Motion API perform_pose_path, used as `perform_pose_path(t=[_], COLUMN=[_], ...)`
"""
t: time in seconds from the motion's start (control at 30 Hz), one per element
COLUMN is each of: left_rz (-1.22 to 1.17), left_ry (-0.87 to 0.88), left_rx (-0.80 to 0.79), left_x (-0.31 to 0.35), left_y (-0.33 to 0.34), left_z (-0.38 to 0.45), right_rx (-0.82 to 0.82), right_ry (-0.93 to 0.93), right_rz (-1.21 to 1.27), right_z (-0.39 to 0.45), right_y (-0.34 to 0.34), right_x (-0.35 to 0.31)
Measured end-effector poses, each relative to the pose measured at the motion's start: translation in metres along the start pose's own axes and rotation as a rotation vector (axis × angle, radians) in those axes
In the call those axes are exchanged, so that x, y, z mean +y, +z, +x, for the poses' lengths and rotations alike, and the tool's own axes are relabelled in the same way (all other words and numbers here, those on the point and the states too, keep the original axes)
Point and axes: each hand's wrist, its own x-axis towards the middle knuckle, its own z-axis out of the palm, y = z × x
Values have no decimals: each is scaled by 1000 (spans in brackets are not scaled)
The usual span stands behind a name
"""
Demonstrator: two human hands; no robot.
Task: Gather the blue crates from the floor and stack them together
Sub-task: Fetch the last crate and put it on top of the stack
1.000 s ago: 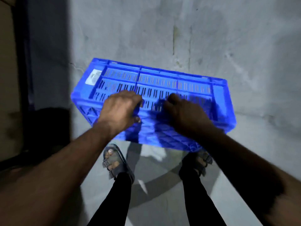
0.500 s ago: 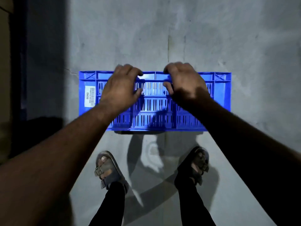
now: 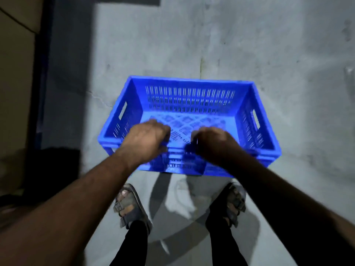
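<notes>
One blue slotted plastic crate [image 3: 192, 96] sits upright in front of me, its open top facing up and its inside bare. Handle slots show in both short end walls. My left hand [image 3: 148, 139] curls over the crate's near long rim, left of centre. My right hand [image 3: 213, 143] grips the same rim just to the right, fingers hooked inside. Whether the crate rests on the grey floor or hangs just above it is unclear. No other crate is in view.
My two sandalled feet [image 3: 130, 206] stand on the grey concrete floor [image 3: 288, 54] just behind the crate. A dark blue frame or post [image 3: 43, 73] and a beige surface [image 3: 17, 64] run along the left. A dark object [image 3: 51, 169] lies at the lower left.
The crate has been turned from standing on its long side to upright with the opening up. Both hands stayed on it and now hold the near rim.
</notes>
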Motion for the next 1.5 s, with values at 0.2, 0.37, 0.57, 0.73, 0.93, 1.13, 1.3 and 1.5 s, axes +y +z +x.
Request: perform_pose_path(t=[0.2,0.37,0.57,0.73,0.93,1.13,1.3,1.5], left_rz=[118,145,-27,-222,-435,-1088,-1388,-1788], left_ry=[38,88,-67,-397,-689,-921,-881,-724], left_rx=[-132,-142,-131,152,189,228,333,36], left_x=[26,34,13,-42,-90,-108,-88,-27], left_y=[120,186,173,146,148,145,67,-129], left_z=[-8,-7,-25,-17,42,44,-20,-119], right_rx=[-196,-185,-125,393,463,426,449,511], right_ry=[18,55,325,658,1063,1154,1121,926], right_rz=[-342,-327,-136,-69,191,568,762,1291], right_z=[-30,-43,-58,-75,-54,-43,-107,-209], right_y=[95,155,161,132,120,92,12,-165], right_x=[-1,24,48,92,153,165,129,45])
